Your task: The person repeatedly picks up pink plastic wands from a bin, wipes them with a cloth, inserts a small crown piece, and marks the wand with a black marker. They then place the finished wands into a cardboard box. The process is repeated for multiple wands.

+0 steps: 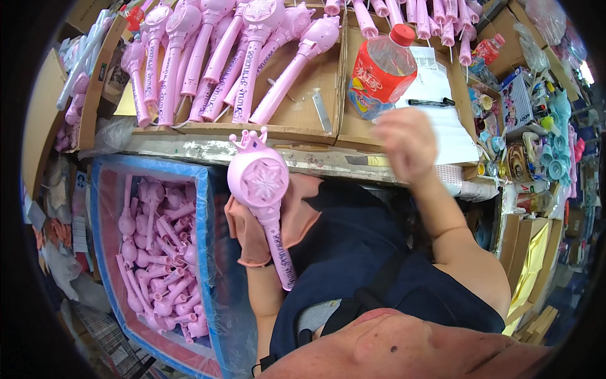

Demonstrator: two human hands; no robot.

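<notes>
A pink toy wand [259, 180] lies across my left hand [251, 237], which wears a peach-coloured cloth glove and holds it from beneath. Its round head bears a raised star-like pattern and a small crown on top. Dark lettering runs down the handle, whose lower end reaches my clothing. My bare right hand [407, 142] is raised over the bench edge, just below a large red-labelled drink bottle [382, 72]. Motion smears its fingers, so whether they hold anything is unclear.
Several finished-looking pink wands [208, 63] fill a cardboard tray [297, 120] with a metal blade [322, 112]. A blue-rimmed bin [208, 252] at left holds many pink wand parts [158, 271]. White papers [451, 129] and a black marker [431, 102] lie right of the bottle.
</notes>
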